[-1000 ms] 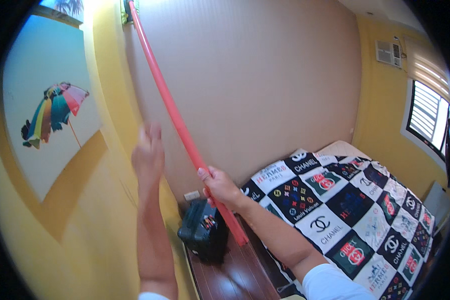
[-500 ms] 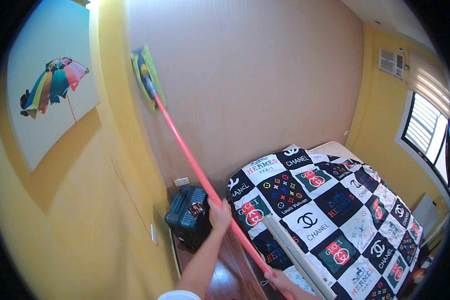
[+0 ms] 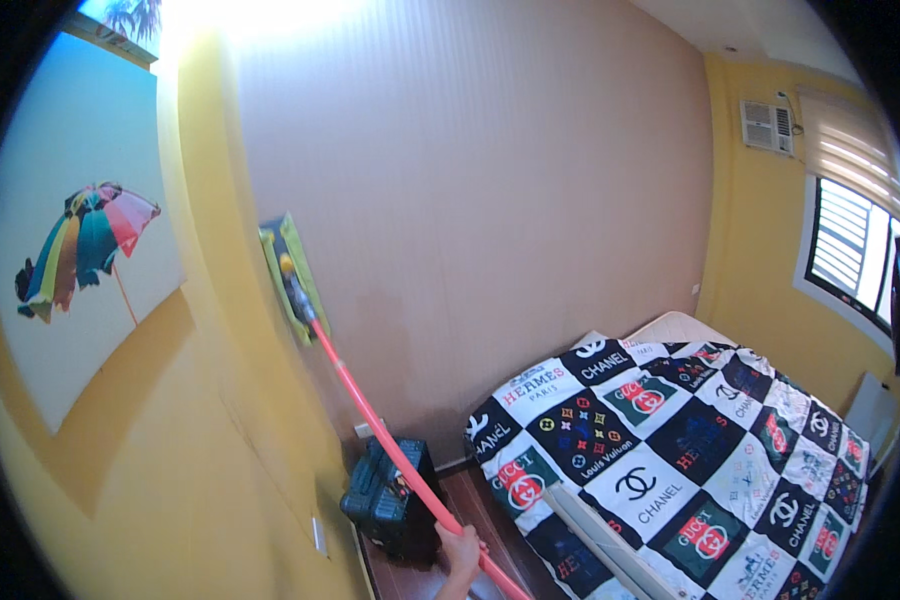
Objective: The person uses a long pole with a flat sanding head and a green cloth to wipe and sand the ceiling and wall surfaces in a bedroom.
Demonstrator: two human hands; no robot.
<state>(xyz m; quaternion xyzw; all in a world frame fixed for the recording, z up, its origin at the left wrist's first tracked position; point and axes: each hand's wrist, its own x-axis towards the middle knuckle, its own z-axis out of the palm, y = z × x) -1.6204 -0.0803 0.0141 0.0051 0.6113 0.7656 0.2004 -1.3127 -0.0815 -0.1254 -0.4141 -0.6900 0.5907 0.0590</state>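
Note:
A flat mop with a long red pole (image 3: 385,435) slants from the lower middle up to the left. My left hand (image 3: 460,550) is wrapped around the lower part of the pole. The mop head (image 3: 292,280), with a green-yellow cloth pad, lies against the beige panelled wall (image 3: 470,200), close to the yellow corner column. The pole passes in front of a dark green suitcase (image 3: 378,492) standing on the floor. My right hand is out of view, and the pole's lower end runs past the picture's lower edge.
A bed with a black-and-white checked patterned cover (image 3: 685,440) fills the right, with a long pale board (image 3: 600,545) on its near side. A canvas picture of a colourful umbrella (image 3: 90,245) hangs at left. Far right are an air conditioner (image 3: 767,127) and a window (image 3: 850,235).
The view has tilted upward, so the room sits lower in the picture. The mop head has slid down the wall. My right hand, earlier on the pole's lower end, has left the view.

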